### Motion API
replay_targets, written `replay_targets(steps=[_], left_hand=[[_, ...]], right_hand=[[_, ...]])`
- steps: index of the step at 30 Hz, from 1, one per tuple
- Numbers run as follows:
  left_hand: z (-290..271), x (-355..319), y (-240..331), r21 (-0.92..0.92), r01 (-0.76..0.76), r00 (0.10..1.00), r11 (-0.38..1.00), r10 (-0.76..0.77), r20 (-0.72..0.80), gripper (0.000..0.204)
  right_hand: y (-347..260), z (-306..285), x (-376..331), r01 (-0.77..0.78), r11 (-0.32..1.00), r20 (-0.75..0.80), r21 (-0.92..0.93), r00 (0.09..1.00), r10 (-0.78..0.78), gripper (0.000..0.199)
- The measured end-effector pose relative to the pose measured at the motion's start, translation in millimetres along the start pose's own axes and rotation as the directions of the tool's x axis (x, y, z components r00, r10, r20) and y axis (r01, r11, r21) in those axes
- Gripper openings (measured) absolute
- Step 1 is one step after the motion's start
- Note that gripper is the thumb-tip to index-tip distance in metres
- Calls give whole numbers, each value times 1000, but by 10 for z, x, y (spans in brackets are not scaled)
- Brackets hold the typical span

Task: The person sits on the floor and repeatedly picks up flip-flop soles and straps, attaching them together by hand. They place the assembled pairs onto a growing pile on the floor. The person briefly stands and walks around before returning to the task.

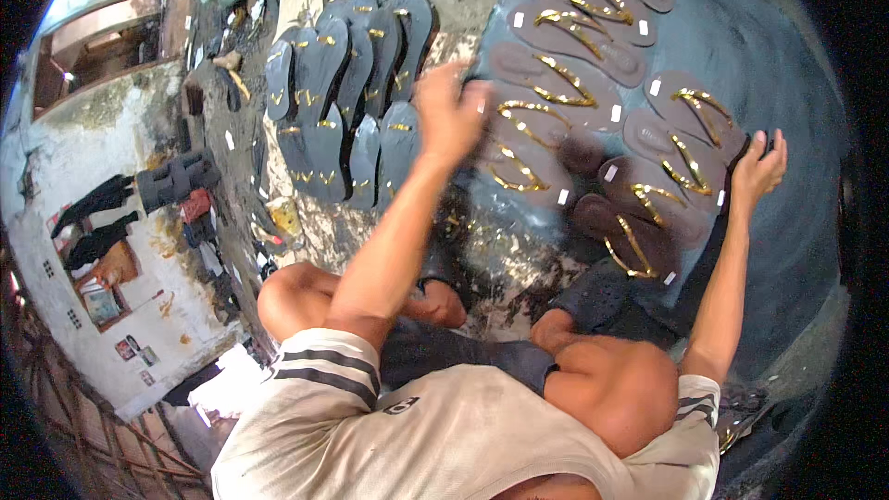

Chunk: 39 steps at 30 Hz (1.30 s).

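My left hand (452,116), somewhat blurred, hovers between two groups of sandals, its thumb apart from its fingers and nothing visible in it. Just right of it, brown sandals (528,167) with shiny gold straps and small white labels lie in overlapping rows. My right hand (761,165) is at the right edge of the nearer brown sandals (690,111), fingers spread; whether it touches them I cannot tell. Left of my left hand lie dark grey soles (319,65) with small gold pieces, closely overlapped.
A dark blue-grey sheet (787,74) lies under the brown sandals. My knees and feet are close to the nearer rows. On the left stands a stained pale wall (102,167) with dark cloths (176,181) against it. Scraps litter the ground beside the soles.
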<state>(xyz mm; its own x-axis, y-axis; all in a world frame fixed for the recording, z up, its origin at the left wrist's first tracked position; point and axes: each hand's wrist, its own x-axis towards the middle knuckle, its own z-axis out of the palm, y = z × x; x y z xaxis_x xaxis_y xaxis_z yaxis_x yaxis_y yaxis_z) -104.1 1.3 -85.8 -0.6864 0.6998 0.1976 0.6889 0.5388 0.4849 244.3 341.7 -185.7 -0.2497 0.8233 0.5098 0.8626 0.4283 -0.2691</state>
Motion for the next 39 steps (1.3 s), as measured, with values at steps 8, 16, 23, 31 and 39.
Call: replay_targets(steps=[8, 16, 23, 31, 39], left_hand=[[-871, -477, -817, -14, 552, 824, 834, -542, 164, 44], [-750, 71, 779, -535, 458, 861, 710, -205, 465, 43], [-732, -203, 928, -614, 533, 744, 582, 24, 668, 45], [-576, -1, 1287, -794, 484, 872, 367, -124, 474, 37], [-254, 102, 1516, -723, 413, 890, 553, -78, 449, 39]], right_hand=[[-1937, -453, -125, -210, 517, 284, 830, 956, -67, 35], [-2839, -1161, -265, -869, 54, 730, 493, 379, -569, 43], [-2429, -1147, 95, -722, -66, 679, 689, 674, -289, 36], [-2685, -1362, -285, -781, -200, 715, 592, 623, -319, 33], [-2335, -1168, -249, -709, 21, 677, 705, 663, -319, 41]])
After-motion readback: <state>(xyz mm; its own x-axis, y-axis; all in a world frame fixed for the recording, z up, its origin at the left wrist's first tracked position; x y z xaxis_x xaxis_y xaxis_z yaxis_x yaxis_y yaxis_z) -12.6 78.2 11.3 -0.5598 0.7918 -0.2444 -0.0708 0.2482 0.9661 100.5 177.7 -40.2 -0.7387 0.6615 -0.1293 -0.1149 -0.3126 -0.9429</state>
